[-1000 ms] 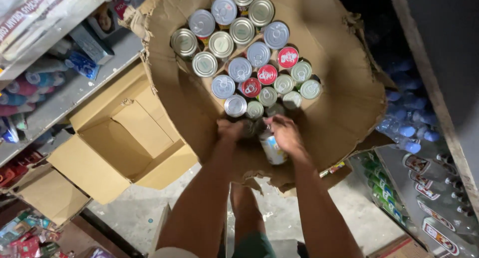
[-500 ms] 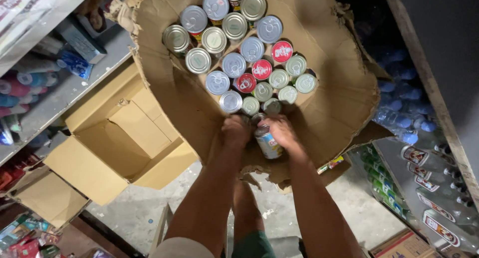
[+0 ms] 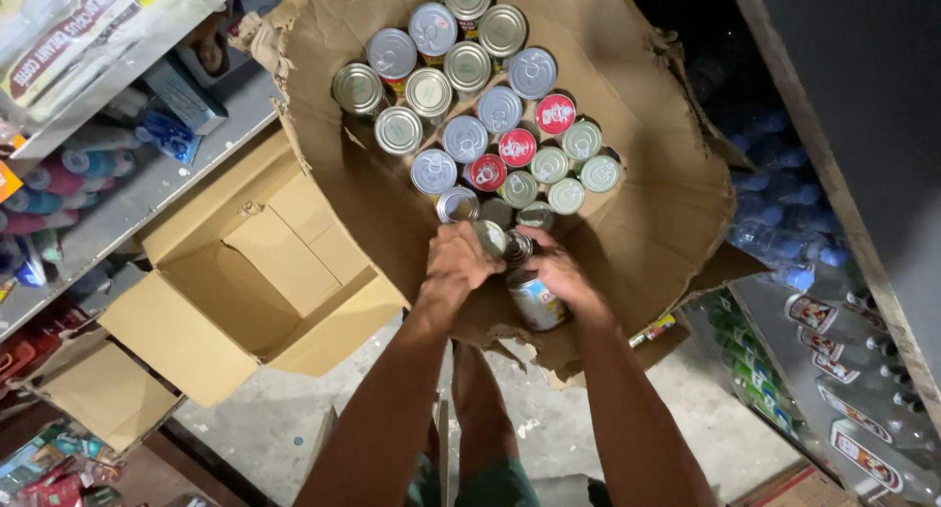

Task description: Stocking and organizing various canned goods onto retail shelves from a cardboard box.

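A torn brown cardboard sheet (image 3: 647,203) carries several upright tin cans (image 3: 466,139) with silver, blue-grey, red and pale green lids. My left hand (image 3: 459,262) grips a silver-topped can (image 3: 490,237) at the near edge of the group. My right hand (image 3: 557,270) is closed around another can (image 3: 537,301) with a light printed label, held just below the group. Both hands touch each other over the near cans.
An open brown cardboard box (image 3: 245,281) sits at the left, with another box flap (image 3: 98,394) below it. A shelf of packaged goods (image 3: 88,164) runs along the left. Bottles (image 3: 833,370) line the right side. Concrete floor (image 3: 549,419) lies below.
Both hands have stayed at the near cans, shifting slightly. The view has moved, so the cans sit a little higher in the picture.
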